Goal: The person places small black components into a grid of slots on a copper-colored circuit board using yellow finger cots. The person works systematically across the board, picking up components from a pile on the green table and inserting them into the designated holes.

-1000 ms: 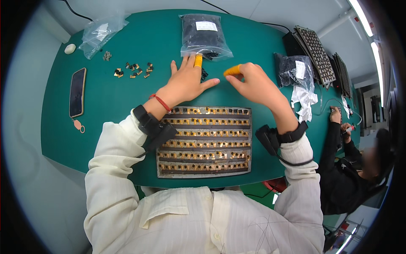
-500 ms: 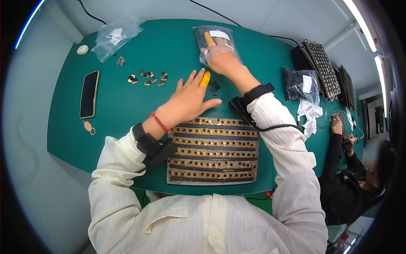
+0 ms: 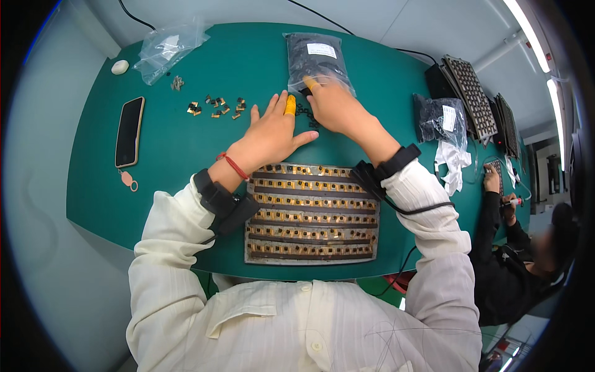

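My right hand (image 3: 338,105) is at the mouth of a clear plastic bag (image 3: 316,54) filled with small black parts. Its fingers, one in a yellow finger cot, curl down over dark pieces; the fingertips are partly hidden. Just below lies a loose pile of small black parts (image 3: 313,123). Beside this pile my left hand (image 3: 271,132) rests palm down on the table, fingers extended, thumb out, holding nothing; its index finger wears a yellow finger cot. Nearer me sits a metal tray (image 3: 312,259) with rows of small black-and-gold parts.
Small black-and-gold parts (image 3: 223,112) and silvery pieces (image 3: 178,83) lie on the green table (image 3: 186,149). A phone (image 3: 130,132), an empty bag (image 3: 170,49) and a white round object (image 3: 120,67) are left. Rightward: another filled bag (image 3: 434,121), stacked trays (image 3: 471,93), a co-worker (image 3: 517,260).
My right hand has come out of the bag toward me, now over the black pile, which looks larger. My left hand has shifted slightly left and stays flat.
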